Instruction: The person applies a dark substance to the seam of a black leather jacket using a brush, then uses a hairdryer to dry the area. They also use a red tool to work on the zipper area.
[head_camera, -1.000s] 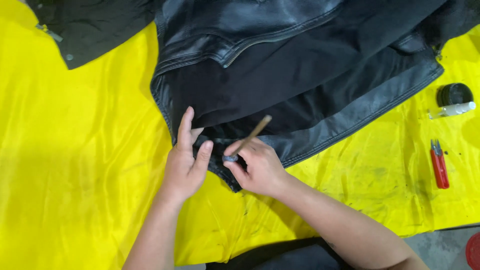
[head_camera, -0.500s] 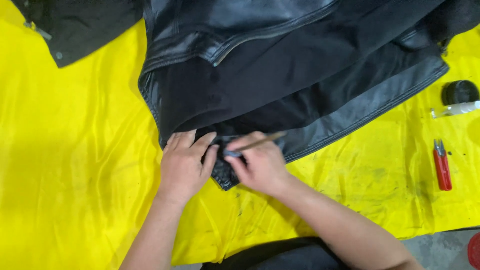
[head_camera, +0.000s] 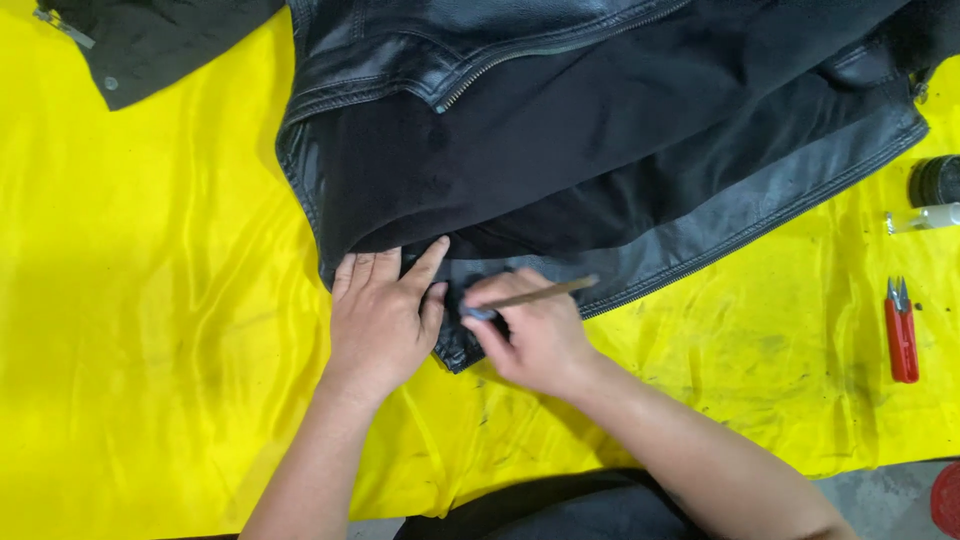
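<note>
A black leather jacket (head_camera: 600, 130) with a soft black lining lies spread on a yellow cloth (head_camera: 150, 330). My left hand (head_camera: 385, 315) presses flat on the jacket's lower hem corner, fingers together and pointing up. My right hand (head_camera: 530, 335) sits beside it, pinching a thin wooden-handled brush (head_camera: 545, 293) that lies almost level, its dark tip touching the leather hem near my left thumb. The hem corner under my hands is mostly hidden.
Red thread snips (head_camera: 900, 330) lie on the cloth at the right. Above them are a small clear bottle (head_camera: 925, 217) and a round black container (head_camera: 938, 180). Another dark garment (head_camera: 160, 40) with a zipper lies at the top left. Grey floor shows at the bottom right.
The brush has tipped from upright to nearly level. My left hand has flattened and shifted left on the hem, and my view has shifted so the jacket sits further left.
</note>
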